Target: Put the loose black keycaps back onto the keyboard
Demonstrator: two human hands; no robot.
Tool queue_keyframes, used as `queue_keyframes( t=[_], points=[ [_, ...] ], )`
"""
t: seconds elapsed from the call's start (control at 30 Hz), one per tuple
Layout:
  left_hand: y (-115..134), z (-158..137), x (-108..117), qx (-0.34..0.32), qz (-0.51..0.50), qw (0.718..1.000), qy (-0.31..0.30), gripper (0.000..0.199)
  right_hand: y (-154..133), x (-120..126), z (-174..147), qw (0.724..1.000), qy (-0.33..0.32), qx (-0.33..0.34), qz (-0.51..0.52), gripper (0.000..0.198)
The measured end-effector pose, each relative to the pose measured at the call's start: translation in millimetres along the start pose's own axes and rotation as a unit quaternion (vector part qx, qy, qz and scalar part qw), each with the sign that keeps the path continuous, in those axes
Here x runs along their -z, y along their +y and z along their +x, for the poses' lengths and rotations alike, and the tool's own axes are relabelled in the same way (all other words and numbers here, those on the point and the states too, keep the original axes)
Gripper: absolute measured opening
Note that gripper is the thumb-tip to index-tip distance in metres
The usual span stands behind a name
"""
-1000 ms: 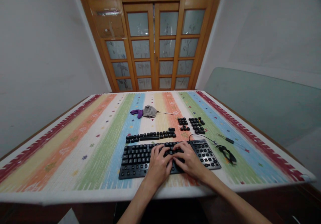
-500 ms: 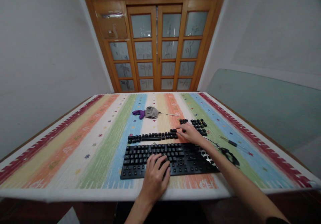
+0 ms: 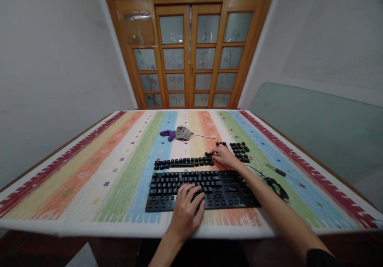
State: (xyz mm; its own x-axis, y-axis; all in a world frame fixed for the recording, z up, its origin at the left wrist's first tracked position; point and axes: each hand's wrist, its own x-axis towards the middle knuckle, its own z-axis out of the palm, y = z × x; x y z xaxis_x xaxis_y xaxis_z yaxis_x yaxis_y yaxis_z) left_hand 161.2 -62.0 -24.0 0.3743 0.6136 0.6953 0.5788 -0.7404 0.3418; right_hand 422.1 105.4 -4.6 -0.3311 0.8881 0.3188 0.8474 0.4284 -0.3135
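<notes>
A black keyboard (image 3: 179, 179) lies near the table's front edge. Its upper rows carry keycaps, while the lower rows and the right part show bare switches. My left hand (image 3: 189, 203) rests over its lower middle, fingers bent and spread, gripping nothing. Beyond the keyboard runs a line of loose black keycaps (image 3: 182, 164), with a long space bar among them. At the right end of that line my right hand (image 3: 223, 155) pinches a dark keycap (image 3: 208, 154), which looks tilted. A group of loose number-pad keycaps (image 3: 239, 149) sits just right of this hand.
A grey cloth (image 3: 182, 133) with a purple piece (image 3: 167, 134) and a thin metal rod lies farther back. To the right are a coiled black cable (image 3: 277, 188) and a wire tool with a dark handle (image 3: 280, 172). A striped cloth (image 3: 119, 171) covers the table.
My right thumb and fingers have closed on the keycap at the end of the line, and it has tipped up. My left hand stays on the keyboard. The view has shifted slightly.
</notes>
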Motion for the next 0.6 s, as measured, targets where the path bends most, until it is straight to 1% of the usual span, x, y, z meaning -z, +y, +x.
queue_keyframes(
  t=[0.13,0.23,0.3,0.4,0.47,0.6],
  points=[
    [-1,2,1,0.006,-0.012,1.0,0.0,0.021,-3,12,-4,1.0,0.025,-0.004,0.006,0.014],
    [-2,5,0,0.008,-0.02,1.0,-0.001,0.022,-12,26,-19,0.999,0.043,-0.001,0.015,0.016],
    [-2,9,-1,0.005,-0.02,1.0,0.001,0.023,-21,34,-35,0.998,0.049,0.015,0.037,0.017],
    [-1,16,-4,0.001,-0.024,1.0,0.003,0.023,-37,42,-65,0.992,0.054,0.056,0.098,0.016],
    [0,22,-7,0.0,-0.028,1.0,0.001,0.024,-46,45,-85,0.988,0.046,0.075,0.125,0.016],
    [5,31,-12,-0.007,-0.028,1.0,-0.01,0.025,-62,44,-116,0.985,0.041,0.094,0.139,0.014]
  ],
)
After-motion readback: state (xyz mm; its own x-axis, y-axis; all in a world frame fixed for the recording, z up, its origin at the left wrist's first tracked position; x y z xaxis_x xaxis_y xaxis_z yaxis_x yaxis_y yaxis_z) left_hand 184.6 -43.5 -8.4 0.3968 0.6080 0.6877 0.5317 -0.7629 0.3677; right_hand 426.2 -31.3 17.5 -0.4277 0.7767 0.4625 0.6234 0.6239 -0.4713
